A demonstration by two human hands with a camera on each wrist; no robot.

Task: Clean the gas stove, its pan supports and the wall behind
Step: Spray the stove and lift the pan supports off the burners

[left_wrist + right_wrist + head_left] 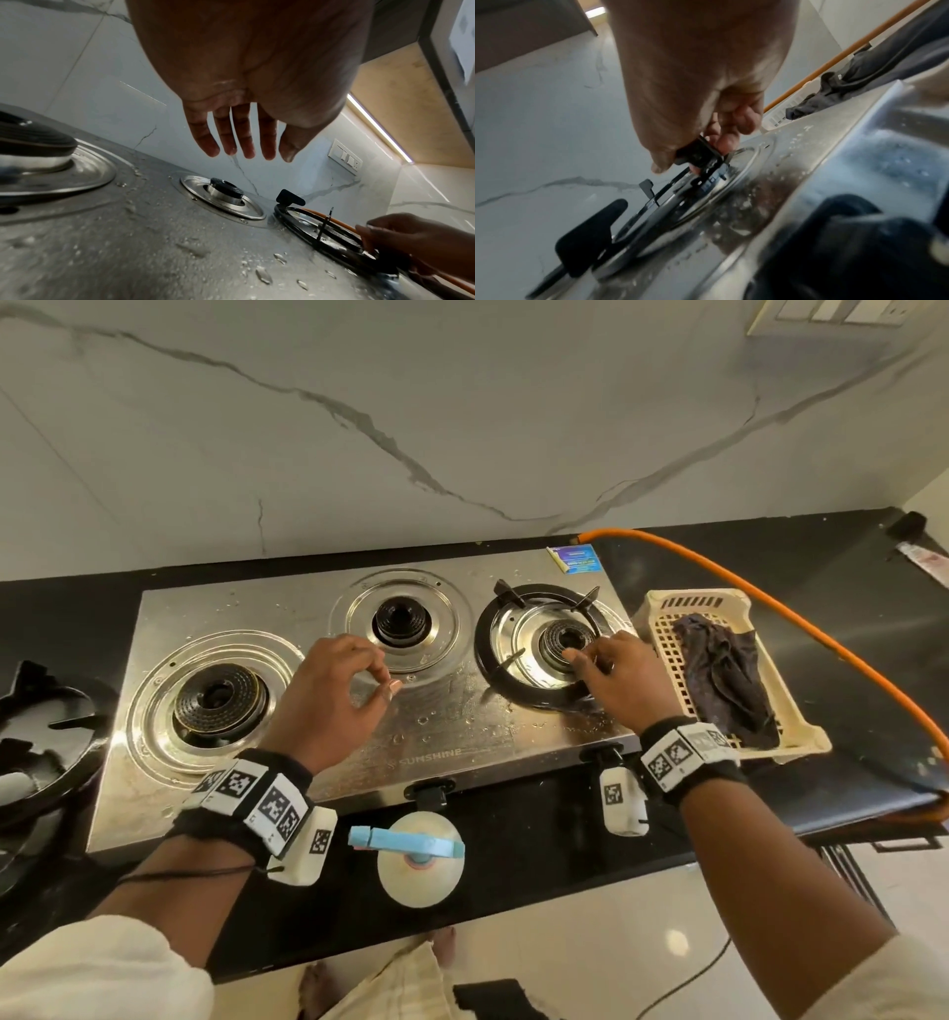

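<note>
Stainless-steel three-burner gas stove (359, 711) sits on black counter (513, 839) against white veined marble wall (359, 428); its top is wet with droplets. Black ring-shaped pan support (493, 654) is seated over the stove's right burner. Right hand (616, 675) is at that support's near-right side: thumb and curled fingers (727, 140) pinch one black prong, seen clearly in the right wrist view. Left hand (328, 690) hovers above the stove between the left and middle burners, empty, fingers loosely spread and hanging down in the left wrist view (246, 134).

Two more black pan supports (41, 731) lie stacked on the counter just left of the stove. Cream plastic slotted basket (662, 618) stands just right of the stove, dark crumpled cloth (724, 675) inside. Orange gas hose (770, 603) runs from the stove's rear right corner, behind the basket. White spray bottle with blue trigger (418, 860) stands in front of the stove.
</note>
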